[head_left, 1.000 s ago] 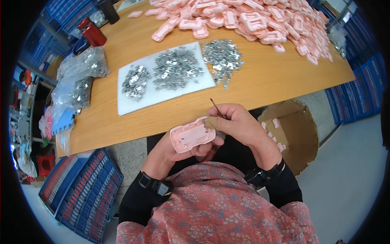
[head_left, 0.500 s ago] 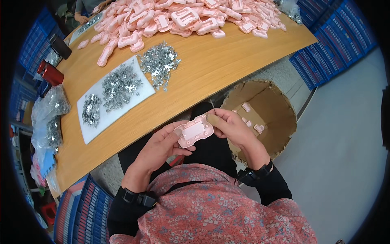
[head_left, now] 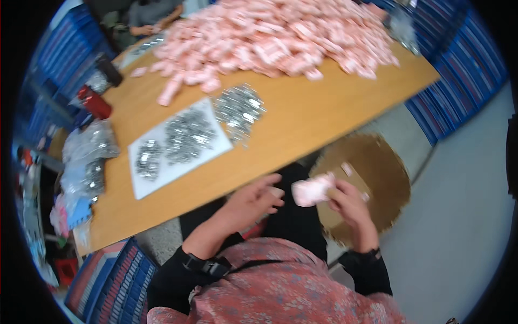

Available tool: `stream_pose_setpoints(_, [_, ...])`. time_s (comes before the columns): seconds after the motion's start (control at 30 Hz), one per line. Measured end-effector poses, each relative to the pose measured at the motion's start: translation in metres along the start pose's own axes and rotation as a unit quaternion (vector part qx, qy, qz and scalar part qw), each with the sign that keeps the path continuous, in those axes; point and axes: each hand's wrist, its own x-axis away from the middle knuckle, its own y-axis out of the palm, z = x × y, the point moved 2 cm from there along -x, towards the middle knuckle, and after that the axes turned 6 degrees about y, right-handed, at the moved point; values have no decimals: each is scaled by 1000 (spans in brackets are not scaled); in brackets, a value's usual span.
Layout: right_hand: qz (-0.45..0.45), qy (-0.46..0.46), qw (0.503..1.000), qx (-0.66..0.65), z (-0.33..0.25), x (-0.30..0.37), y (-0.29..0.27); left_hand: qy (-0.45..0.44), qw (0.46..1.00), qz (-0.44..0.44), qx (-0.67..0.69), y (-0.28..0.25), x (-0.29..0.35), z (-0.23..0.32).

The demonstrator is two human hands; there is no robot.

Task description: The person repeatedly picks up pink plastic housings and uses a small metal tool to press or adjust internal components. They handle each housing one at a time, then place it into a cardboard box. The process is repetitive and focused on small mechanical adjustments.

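Observation:
My right hand (head_left: 349, 206) grips a small pink plastic part (head_left: 313, 190) and holds it over the open cardboard box (head_left: 386, 173) on the floor at my right. My left hand (head_left: 252, 201) hovers just left of the part with its fingers spread and nothing in it, below the wooden table's (head_left: 302, 116) front edge. On the table lie a white sheet (head_left: 172, 146) with heaps of small metal pieces (head_left: 186, 135), another metal heap (head_left: 240, 108) beside it, and a large pile of pink parts (head_left: 280, 38) at the back. The picture is motion-blurred.
Clear bags of metal pieces (head_left: 89, 156) sit at the table's left end, with a red object (head_left: 96, 102) behind them. Blue crates (head_left: 458, 70) stand to the right and at the lower left (head_left: 108, 281). Another person (head_left: 145, 16) sits across the table. Grey floor lies to the right.
My left hand has let go of the pink part and opened. My right hand has carried the part to the right, over the cardboard box. The view has swung right.

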Motion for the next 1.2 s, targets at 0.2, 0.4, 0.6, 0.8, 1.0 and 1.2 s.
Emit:
stream_pose_setpoints(0.2, [289,-35,954,68,100,-19,-156,85,987,74,-118,-76,4,66])
stream_pose_setpoints(0.4, [323,-53,944,41,104,-30,-143,89,852,351,-379,-240,-12,91])
stream_pose_setpoints(0.6, [281,-125,946,105,40,-41,-67,10,724,410,-554,-323,-81,89])
stream_pose_setpoints(0.8, [282,-244,915,156,-19,-35,-23,14,756,384,-530,-341,-86,86])
stream_pose_setpoints(1.0, [167,-252,942,146,-81,-28,50,91,958,274,-4,-288,-39,102])
stream_pose_setpoints(1.2, [32,-302,919,251,-103,-42,120,131,933,63,328,-206,17,77])
